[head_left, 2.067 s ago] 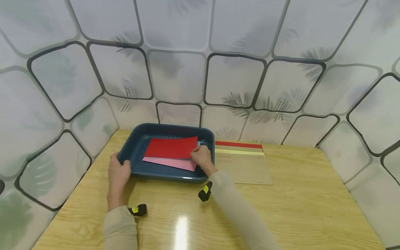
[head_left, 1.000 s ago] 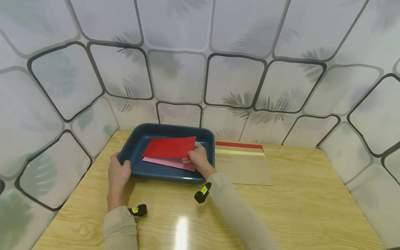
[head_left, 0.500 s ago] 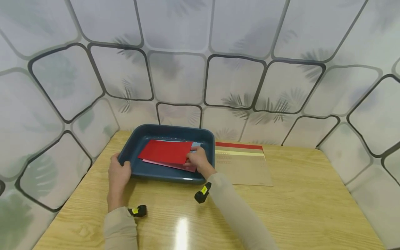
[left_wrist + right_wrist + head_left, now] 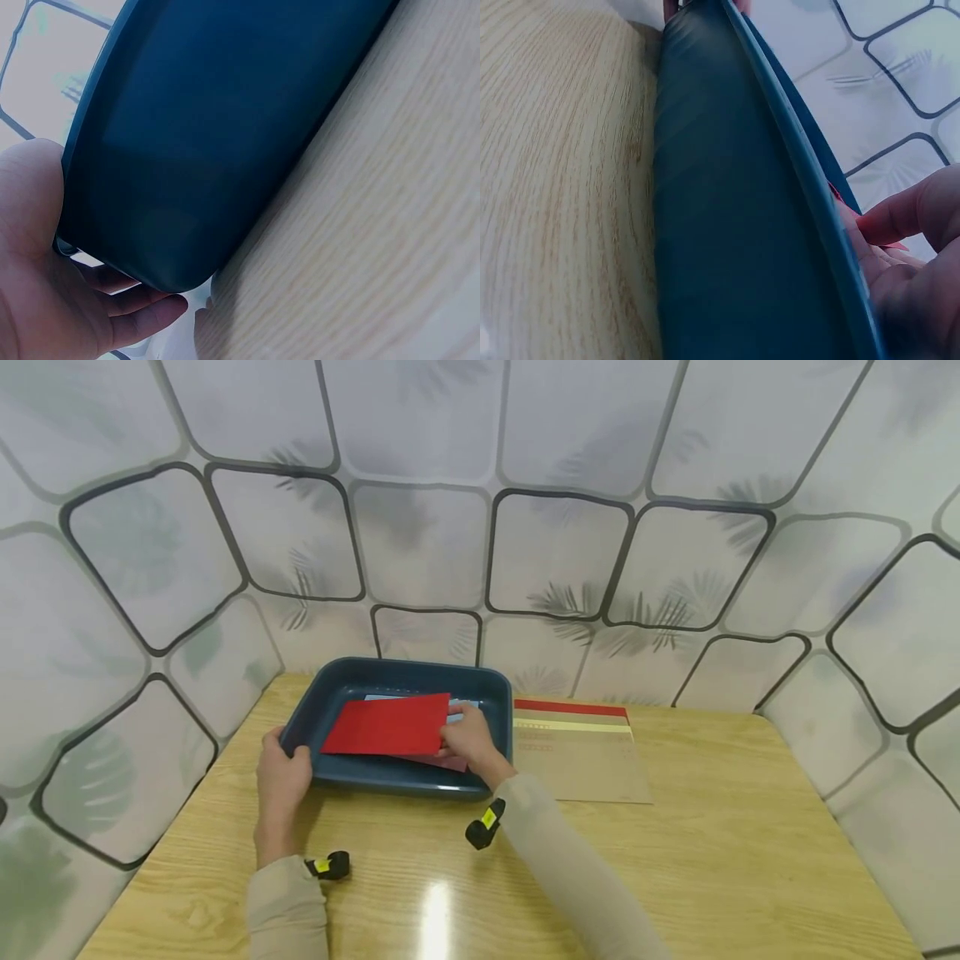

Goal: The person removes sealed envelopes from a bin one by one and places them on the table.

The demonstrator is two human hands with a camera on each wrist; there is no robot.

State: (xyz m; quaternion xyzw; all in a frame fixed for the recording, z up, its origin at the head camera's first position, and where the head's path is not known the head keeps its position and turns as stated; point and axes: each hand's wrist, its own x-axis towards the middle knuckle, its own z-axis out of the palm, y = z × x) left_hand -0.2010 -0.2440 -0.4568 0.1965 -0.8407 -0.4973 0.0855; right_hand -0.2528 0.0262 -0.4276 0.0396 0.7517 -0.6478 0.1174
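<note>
- Taking the tray's middle as the clock's centre, the left hand [image 4: 283, 772] is clamped on the rim of the dark blue tray [image 4: 397, 785] at 8 o'clock, thumb over the edge.
- At about 4 o'clock, inside the tray, the right hand [image 4: 468, 739] pinches the red sheet [image 4: 388, 725] by its 3 o'clock edge.
- That sheet gets in the way: a pink sheet [image 4: 453, 762] peeks out at 5 o'clock, a light blue one [image 4: 454, 718] around 2, both mostly covered.
- Outside at 3 o'clock lie overlapping papers: a brown envelope [image 4: 592, 772] nearest the person, then a yellow strip [image 4: 577, 727], another brown edge [image 4: 581, 717] and a red edge [image 4: 573, 707]; the tray's side hides their 9 o'clock ends.
- Behind, at 12, hangs a patterned backdrop [image 4: 420, 543] touching the wooden table [image 4: 712, 860].
- The brown envelope carries small red boxes; its corner print at 5 o'clock is too tiny to read.
- Black wrist cameras [image 4: 486, 823] bear yellow labels, illegible from here.
</note>
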